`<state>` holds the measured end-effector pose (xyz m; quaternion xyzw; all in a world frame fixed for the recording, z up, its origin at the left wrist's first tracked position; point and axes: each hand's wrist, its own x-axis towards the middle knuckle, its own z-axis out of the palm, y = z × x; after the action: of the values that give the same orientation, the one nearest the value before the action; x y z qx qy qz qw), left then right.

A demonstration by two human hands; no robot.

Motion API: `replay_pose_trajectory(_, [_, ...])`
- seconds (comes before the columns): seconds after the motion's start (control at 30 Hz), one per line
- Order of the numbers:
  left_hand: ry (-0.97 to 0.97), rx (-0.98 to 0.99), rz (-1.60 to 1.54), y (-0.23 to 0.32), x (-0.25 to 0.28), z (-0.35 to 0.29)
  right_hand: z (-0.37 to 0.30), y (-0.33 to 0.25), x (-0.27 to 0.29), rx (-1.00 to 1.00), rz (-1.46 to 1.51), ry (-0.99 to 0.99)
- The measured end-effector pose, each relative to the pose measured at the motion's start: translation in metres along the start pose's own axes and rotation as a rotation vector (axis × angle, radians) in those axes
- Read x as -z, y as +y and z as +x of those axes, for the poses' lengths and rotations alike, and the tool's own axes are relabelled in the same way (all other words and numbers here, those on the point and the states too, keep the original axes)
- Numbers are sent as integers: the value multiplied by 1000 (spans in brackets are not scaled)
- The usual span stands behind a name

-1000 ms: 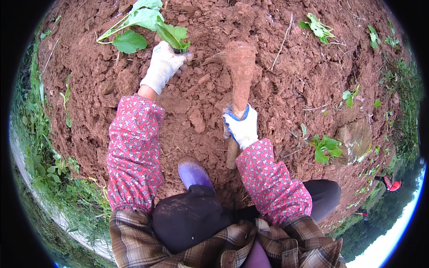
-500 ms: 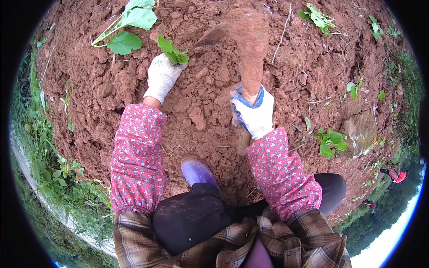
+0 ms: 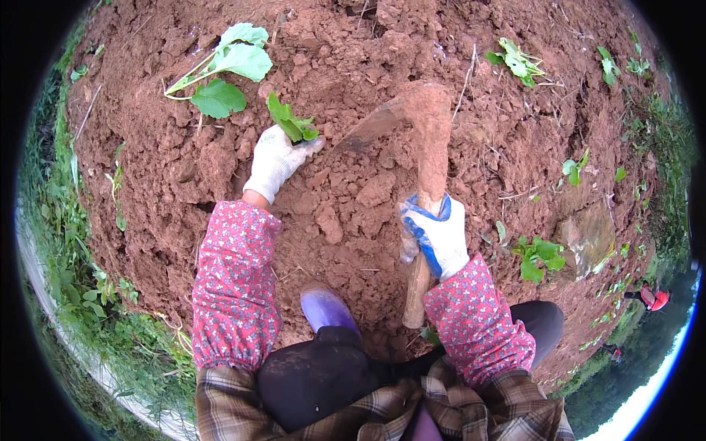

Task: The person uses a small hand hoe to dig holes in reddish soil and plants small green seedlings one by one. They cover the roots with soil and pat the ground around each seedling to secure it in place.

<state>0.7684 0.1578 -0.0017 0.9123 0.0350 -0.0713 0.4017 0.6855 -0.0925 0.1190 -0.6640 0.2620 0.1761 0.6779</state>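
My left hand (image 3: 276, 163), in a white knit glove, is closed around the lower part of a leafy green seedling (image 3: 290, 121) at the soil surface; the roots are hidden. In a white glove with blue palm coating, my right hand (image 3: 440, 234) grips the wooden handle of a short hoe (image 3: 432, 158). Soil cakes the hoe's head, and its blade (image 3: 371, 126) points left, its tip just right of the seedling and close to my left fingertips. Beyond my left hand, a larger seedling (image 3: 220, 70) with broad leaves lies loose on the soil.
Lumpy red-brown soil (image 3: 338, 220) surrounds my purple boot (image 3: 326, 309). Wilted plants lie to the far right (image 3: 521, 65) and right (image 3: 538, 257), near a flat stone (image 3: 588, 234). Weeds (image 3: 81, 279) and a pale path border the left. A person in red (image 3: 653, 299) is distant right.
My right hand has drawn the hoe back toward me, so its blade sits nearer, level with my left fingers. My left hand still holds the seedling in about the same spot.
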Motion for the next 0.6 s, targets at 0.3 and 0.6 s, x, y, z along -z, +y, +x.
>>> replay_pose_trajectory(0.3, [292,-40,212,-15,-35,-17,53,-29,-79,431,-106,-74])
replay_pose_trajectory(0.6, [468,-202,22,-24,-44,-31,59,-7,-63,188,-103,-120])
